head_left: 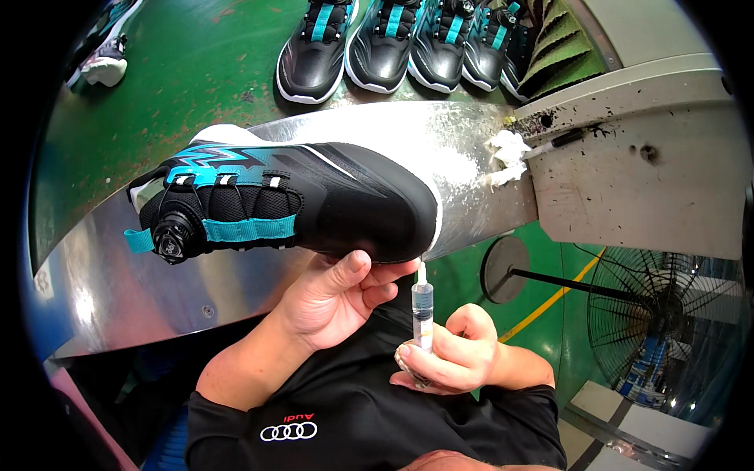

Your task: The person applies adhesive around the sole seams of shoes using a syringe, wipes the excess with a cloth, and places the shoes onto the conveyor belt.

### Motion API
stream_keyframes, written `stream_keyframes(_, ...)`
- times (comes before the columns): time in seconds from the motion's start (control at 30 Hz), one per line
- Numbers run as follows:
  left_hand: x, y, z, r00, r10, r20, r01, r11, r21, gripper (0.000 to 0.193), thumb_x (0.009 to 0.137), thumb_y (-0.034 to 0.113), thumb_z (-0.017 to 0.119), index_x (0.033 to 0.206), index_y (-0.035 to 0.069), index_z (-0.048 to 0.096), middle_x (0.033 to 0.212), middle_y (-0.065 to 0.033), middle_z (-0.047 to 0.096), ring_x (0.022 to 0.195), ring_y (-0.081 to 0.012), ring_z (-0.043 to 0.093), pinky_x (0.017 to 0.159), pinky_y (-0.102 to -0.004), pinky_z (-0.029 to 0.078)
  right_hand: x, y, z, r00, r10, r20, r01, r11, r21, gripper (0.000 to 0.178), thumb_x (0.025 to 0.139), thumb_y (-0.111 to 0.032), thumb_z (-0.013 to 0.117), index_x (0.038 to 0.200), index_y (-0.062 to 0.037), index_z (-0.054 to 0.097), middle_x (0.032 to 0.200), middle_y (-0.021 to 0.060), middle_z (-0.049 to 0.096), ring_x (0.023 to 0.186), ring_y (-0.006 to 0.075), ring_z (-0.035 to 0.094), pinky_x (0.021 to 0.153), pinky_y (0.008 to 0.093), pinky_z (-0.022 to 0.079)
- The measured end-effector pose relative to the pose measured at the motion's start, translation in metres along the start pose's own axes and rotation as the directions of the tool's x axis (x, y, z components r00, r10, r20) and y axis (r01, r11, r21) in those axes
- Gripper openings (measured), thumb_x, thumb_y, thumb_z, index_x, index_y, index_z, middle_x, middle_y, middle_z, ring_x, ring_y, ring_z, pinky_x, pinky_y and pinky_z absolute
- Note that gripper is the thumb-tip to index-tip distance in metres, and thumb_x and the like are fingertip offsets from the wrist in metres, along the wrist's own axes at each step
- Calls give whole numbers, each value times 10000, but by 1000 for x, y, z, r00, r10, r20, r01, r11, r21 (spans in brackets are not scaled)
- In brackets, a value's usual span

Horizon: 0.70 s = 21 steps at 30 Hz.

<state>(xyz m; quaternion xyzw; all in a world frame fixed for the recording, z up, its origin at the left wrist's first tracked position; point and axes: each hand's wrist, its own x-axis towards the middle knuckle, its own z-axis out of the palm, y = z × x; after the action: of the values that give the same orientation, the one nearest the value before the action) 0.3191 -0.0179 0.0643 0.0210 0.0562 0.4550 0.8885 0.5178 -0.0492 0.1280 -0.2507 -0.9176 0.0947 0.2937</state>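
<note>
A black sneaker (353, 196) with teal trim, a white sole edge and a dial on its tongue lies on its side, toe to the right. My left hand (334, 294) is closed on the near side of its forefoot, thumb up and fingers reaching under the toe. In my right hand (452, 353) is a clear syringe (422, 306), held upright with clear liquid inside. Its tip meets the sole edge near the toe, close to my left fingertips. Whether any liquid is coming out is too small to tell.
Under the sneaker is a metal-topped bench (471, 208). Several similar sneakers (381, 51) stand in a row on the green surface beyond. A crumpled white wad (508, 157) and a black-handled tool (561, 141) lie at the right. A floor fan (660, 314) stands at the lower right.
</note>
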Motion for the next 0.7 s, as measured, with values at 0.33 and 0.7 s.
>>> stream_keyframes(0.33,-16,-2,-14,997,-73,2,73,997,1,360,841,97,613,1193,36,563,1174,-163,596,1108,-299,570,834,-377,520,-33,10,-15,974,101,-201,-111,993,-40,510,591,-417,831,949,-145,592,822,26,528,612,194,423,538,291,322)
stream_keyframes(0.7,-179,36,7,766,434,-474,-198,861,469,759,726,135,664,1340,-84,275,1284,-229,478,1189,-313,501,1031,-409,381,-13,93,45,956,267,-120,-259,962,81,508,633,-306,803,1030,-74,588,842,52,603,726,248,437,674,332,365)
